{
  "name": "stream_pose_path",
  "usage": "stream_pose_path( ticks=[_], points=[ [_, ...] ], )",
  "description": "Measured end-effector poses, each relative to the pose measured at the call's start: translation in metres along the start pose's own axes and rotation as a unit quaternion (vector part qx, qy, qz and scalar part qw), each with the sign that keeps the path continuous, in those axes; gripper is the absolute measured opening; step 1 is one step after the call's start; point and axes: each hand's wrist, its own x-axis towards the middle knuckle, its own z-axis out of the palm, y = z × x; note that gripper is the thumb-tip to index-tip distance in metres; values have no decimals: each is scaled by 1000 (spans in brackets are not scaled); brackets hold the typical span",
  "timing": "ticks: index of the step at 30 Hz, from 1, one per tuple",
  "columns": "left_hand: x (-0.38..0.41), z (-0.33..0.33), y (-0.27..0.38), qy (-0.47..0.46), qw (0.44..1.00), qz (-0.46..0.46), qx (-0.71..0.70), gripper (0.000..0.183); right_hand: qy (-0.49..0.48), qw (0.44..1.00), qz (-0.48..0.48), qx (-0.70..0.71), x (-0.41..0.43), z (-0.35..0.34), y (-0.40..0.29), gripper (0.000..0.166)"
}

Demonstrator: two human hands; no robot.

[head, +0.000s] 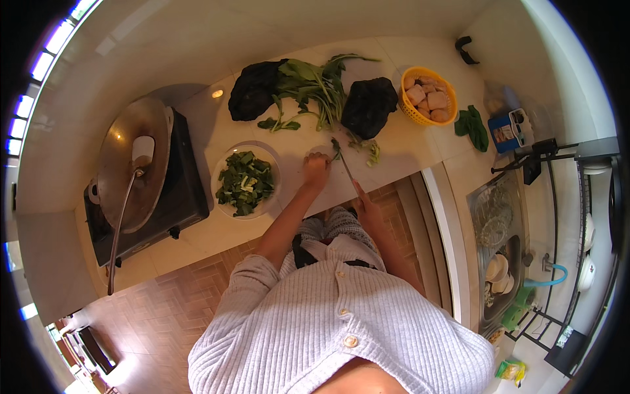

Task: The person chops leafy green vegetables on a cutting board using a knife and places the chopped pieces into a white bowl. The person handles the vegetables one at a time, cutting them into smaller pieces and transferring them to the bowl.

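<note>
My right hand grips a kitchen knife whose blade points away from me over the tiled counter. Just left of the blade, my left hand rests with curled fingers by a small piece of leafy green; whether the fingers hold it is hard to tell. Pale green trimmings lie right of the knife tip. A white plate of chopped greens stands to the left of my left hand. Beyond my hands lie whole leafy greens between two black plastic bags.
On the left, a wok with a long-handled ladle sits on a black gas stove. A yellow basket of pale meat-like chunks stands back right, near a dark green cloth-like item. Far right, a steel sink holds dishes.
</note>
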Motion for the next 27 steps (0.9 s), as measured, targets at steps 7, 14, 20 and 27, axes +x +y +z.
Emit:
stream_pose_path(
  ticks=[7,14,20,27],
  points=[
    [-59,-26,17,-53,990,-15,-133,10,54,997,-58,-1,-25,-6,6,68],
    [-107,-24,-2,-25,999,14,24,13,-87,991,41,-92,-40,-1,8,72],
    [-95,-29,31,43,997,53,33,14,-87,993,14,-82,-39,2,14,78],
    [-96,2,5,-40,999,18,13,9,-136,965,59,-215,-24,-1,-9,81]
  ],
)
